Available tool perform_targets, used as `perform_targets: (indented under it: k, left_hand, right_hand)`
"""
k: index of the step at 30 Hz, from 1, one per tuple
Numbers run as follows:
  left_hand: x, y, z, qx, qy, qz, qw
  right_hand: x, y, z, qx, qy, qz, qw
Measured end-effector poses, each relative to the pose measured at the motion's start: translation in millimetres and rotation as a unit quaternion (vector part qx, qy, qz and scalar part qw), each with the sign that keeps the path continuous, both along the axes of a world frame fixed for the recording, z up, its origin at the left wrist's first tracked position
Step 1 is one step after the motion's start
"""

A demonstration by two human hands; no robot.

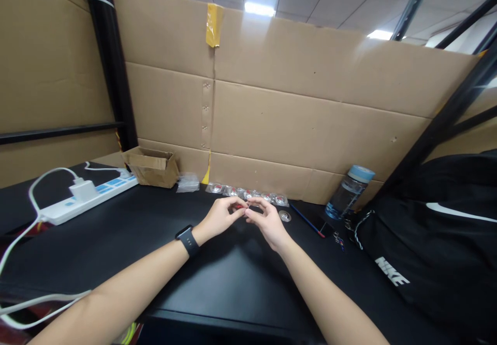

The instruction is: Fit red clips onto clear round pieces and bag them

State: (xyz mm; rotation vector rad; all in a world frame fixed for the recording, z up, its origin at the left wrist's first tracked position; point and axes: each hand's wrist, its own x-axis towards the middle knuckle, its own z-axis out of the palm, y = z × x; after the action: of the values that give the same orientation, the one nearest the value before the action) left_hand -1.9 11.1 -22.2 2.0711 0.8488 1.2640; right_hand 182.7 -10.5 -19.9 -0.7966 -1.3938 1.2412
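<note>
Over the middle of the black table, my left hand (222,215) has its fingers closed in a pinch on a small red piece (239,207), mostly hidden by the fingers. My right hand (267,219) meets it fingertip to fingertip, also pinched. Something thin and pale shows between the hands, too small to name. Just beyond them lies a row of clear packets (279,199) with round silvery things and red bits inside. A loose round silvery disc (284,215) rests on the table to the right of my right hand.
At the left are a white power strip (104,190) with cables, an open cardboard box (153,168) and a stack of clear bags (188,182). At the right are a blue pen-like stick (307,220), keys (339,240), a water bottle (349,192) and a black bag (435,241). Cardboard walls the back.
</note>
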Motion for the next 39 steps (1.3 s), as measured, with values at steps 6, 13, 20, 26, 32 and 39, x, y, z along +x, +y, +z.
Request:
perform_targets:
  k: [6, 13, 20, 26, 32, 39]
  left_hand:
    - [-0.6, 2.6, -3.1, -0.007, -0.01, 0.002, 1.0]
    - [-2.0, 6.3, -3.2, -0.048, -0.026, -0.008, 0.998]
    - [-0.2, 2.7, -2.3, -0.022, 0.012, -0.002, 1.0]
    - [0.4, 3.0, -2.7, 0.002, 0.004, 0.006, 1.0]
    - [1.0, 4.8, -4.7, 0.02, 0.003, 0.024, 1.0]
    - [6.4, 7.5, -12.9, -0.044, -0.036, 0.009, 0.998]
  right_hand:
    - [1.8, 0.2, 2.3, 0.008, -0.013, -0.011, 1.0]
    - [1.5, -0.7, 3.1, -0.001, -0.023, -0.011, 1.0]
    - [1.1, -1.4, 2.1, 0.004, -0.006, -0.023, 1.0]
    - [-3.5, -3.2, -0.1, 0.014, 0.022, -0.02, 0.999]
    - [-3.8, -1.4, -4.9, 0.027, 0.029, -0.011, 0.999]
    - [-3.8, 1.0, -8.9, 0.018, 0.041, -0.031, 0.999]
